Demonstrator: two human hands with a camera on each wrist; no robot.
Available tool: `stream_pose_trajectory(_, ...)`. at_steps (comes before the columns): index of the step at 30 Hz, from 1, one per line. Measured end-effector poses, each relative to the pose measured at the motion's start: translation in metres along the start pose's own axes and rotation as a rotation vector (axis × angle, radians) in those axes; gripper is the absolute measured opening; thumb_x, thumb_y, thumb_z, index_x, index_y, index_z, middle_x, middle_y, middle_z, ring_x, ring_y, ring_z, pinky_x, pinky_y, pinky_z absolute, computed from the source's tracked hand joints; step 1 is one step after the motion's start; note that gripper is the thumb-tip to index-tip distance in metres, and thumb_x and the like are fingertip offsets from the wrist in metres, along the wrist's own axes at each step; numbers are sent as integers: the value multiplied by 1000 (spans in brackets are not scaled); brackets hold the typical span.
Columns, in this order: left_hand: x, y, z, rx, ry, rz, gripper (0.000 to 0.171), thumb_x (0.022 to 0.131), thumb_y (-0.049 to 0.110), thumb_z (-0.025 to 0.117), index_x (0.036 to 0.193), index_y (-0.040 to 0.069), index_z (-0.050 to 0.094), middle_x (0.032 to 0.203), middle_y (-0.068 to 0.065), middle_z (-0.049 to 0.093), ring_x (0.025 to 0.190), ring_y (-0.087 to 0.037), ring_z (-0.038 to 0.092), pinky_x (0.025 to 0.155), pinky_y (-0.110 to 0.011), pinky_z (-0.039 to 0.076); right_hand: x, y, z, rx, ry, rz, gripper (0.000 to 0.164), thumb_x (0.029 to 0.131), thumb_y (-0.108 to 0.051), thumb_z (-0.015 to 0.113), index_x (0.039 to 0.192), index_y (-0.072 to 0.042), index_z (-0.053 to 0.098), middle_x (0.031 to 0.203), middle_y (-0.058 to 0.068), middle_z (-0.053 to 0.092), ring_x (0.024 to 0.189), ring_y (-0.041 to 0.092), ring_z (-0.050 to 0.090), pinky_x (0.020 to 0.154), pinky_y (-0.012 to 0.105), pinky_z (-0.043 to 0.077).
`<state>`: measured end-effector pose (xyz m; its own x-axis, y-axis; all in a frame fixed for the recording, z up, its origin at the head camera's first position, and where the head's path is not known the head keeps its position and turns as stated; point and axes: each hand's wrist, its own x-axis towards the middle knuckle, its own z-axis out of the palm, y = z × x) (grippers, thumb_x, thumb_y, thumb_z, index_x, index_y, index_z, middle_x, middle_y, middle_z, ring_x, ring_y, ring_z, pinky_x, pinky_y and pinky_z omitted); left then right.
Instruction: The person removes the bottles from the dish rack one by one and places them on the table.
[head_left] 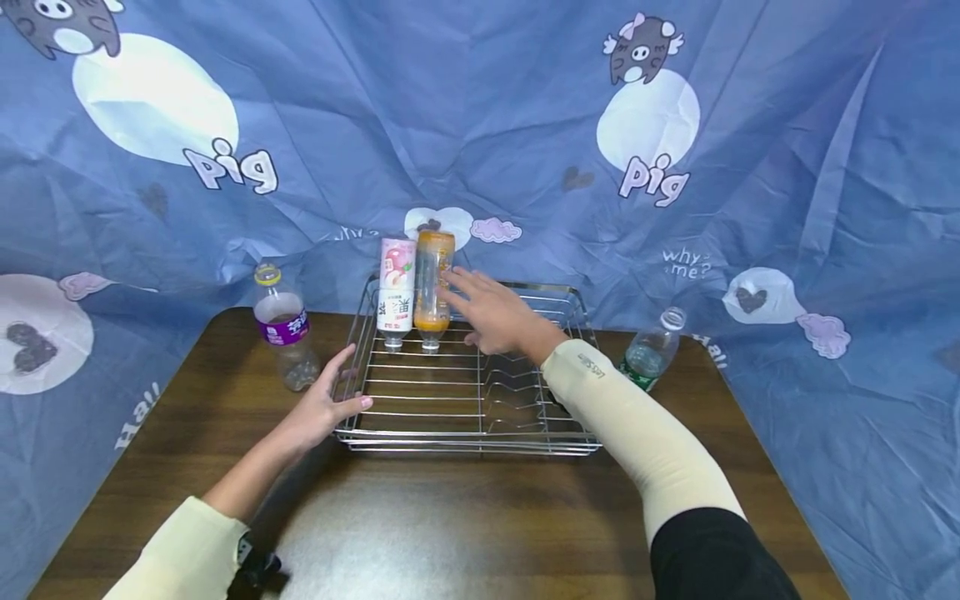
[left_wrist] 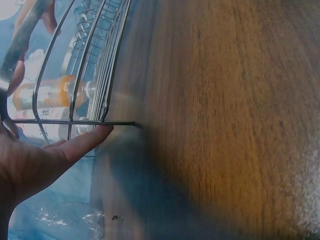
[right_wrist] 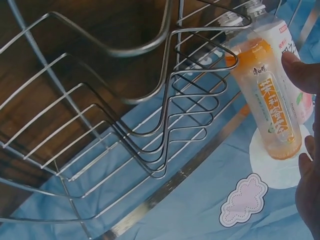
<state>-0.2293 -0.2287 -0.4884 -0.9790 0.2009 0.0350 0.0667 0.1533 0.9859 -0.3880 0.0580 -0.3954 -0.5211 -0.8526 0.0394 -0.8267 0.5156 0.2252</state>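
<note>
A wire dish rack (head_left: 480, 433) stands on the brown table. Upside down at its back left are a pink-and-white drink bottle (head_left: 396, 283) and, beside it, a clear bottle with orange bands (head_left: 432, 279). My right hand (head_left: 495, 317) is over the rack with its fingers stretched out at the orange-banded bottle (right_wrist: 270, 100); whether they touch is unclear. My left hand (head_left: 322, 412) rests at the rack's left front corner, thumb and fingers spread. In the left wrist view, the thumb of the left hand (left_wrist: 35, 167) lies against the rack's wire (left_wrist: 72, 121).
A clear bottle with a purple label and yellow cap ring (head_left: 283, 325) stands left of the rack. Right of it, partly behind my sleeve, is a bottle with a green label (head_left: 649, 354). A blue printed cloth (head_left: 480, 125) hangs behind the table (head_left: 420, 533).
</note>
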Motion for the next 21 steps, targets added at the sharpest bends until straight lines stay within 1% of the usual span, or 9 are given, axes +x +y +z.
stream_pose_trajectory(4,-1,1,0,-7,2,-12,93,95,0,65,162,10,2,153,-43,16,132,-64,34,110,-63,32,1,-1,0,25,21,-10,96,85,-33,81,159,-6,27,165,19,18,152,37,16,124,45,11)
stream_pose_trajectory(6,-2,2,1,-7,3,-15,93,95,0,65,162,10,2,153,-43,17,131,-64,35,110,-63,33,1,-1,0,31,22,-9,95,85,-33,81,159,-6,28,165,19,18,152,36,16,124,44,9)
stream_pose_trajectory(12,-2,4,1,-7,-1,-11,93,94,0,65,162,8,2,153,-43,17,132,-64,34,111,-63,32,5,0,2,21,6,-19,94,86,-36,79,159,-6,28,165,18,21,152,34,17,124,40,5)
stream_pose_trajectory(17,-3,3,0,3,5,-18,93,94,0,66,162,8,3,153,-43,19,131,-64,36,110,-63,33,11,0,5,0,41,-59,92,85,-38,80,155,-1,33,162,18,28,150,33,23,124,41,10)
stream_pose_trajectory(21,-2,2,-1,1,2,-10,93,94,0,66,162,9,3,153,-43,19,130,-64,38,109,-63,34,16,0,6,-18,35,-66,89,86,-39,79,155,-1,35,162,17,29,150,32,24,124,43,14)
